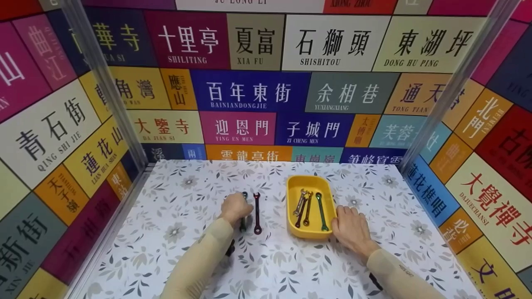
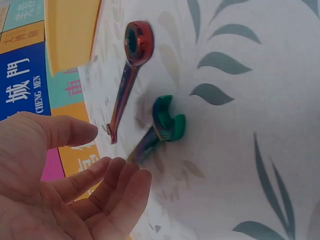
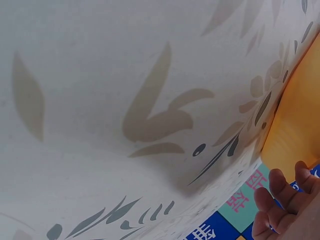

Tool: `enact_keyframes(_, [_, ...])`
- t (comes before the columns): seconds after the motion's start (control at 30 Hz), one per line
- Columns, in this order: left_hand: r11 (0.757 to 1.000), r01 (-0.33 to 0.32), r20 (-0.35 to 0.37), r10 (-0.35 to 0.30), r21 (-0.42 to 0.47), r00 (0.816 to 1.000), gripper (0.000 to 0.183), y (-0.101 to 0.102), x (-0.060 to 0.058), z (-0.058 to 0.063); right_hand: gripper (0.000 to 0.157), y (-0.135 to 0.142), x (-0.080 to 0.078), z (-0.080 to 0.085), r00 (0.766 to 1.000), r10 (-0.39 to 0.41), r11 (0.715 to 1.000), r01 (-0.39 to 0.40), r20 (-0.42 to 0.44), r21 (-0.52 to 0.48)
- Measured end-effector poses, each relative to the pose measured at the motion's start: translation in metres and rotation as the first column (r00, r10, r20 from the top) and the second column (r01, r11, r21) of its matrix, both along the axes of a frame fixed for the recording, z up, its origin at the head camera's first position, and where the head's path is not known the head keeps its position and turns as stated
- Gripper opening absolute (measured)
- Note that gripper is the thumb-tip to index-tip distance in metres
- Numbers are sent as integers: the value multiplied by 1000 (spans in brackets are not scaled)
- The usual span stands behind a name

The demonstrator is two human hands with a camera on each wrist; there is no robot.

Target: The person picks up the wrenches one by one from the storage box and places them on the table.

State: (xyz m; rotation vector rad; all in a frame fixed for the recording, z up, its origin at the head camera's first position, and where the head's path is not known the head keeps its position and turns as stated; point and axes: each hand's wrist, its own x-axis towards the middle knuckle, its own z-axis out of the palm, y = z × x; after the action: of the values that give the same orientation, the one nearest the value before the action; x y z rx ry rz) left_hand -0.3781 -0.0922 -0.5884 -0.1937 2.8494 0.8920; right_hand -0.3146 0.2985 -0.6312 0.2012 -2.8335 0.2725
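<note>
Covering part of a green wrench (image 1: 243, 226), the left hand (image 1: 235, 207) is held with thumb and fingers parted, nothing pinched. On the bench (image 1: 137, 257), the yellow tray (image 1: 309, 234) is met at its side by the right hand (image 1: 353, 228), presumably for steadying; whether its fingers grip cannot be told. Four wrenches (image 1: 319, 211) are contained there. Between left hand and tray, a red wrench (image 1: 257, 214) is left in the way.
</note>
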Motion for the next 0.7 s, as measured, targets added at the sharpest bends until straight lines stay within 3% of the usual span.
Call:
enact_keyframes(0.17, [1000,28,-34,-27,8,999,20,4,-1,6,21,0,1,1,1000,-5,1000,5,7,-2])
enact_keyframes(0.27, [998,65,-85,-67,-25,994,10,7,-2,9,20,0,1,1,1000,-3,1000,3,4,1])
enact_keyframes(0.4, [993,98,-140,-106,-62,984,14,12,-2,14,18,-1,1,1,1000,0,1000,0,0,8])
enact_keyframes(0.7, [989,138,-104,-142,-48,984,15,25,2,30,21,0,1,3,1000,-13,1000,12,19,18])
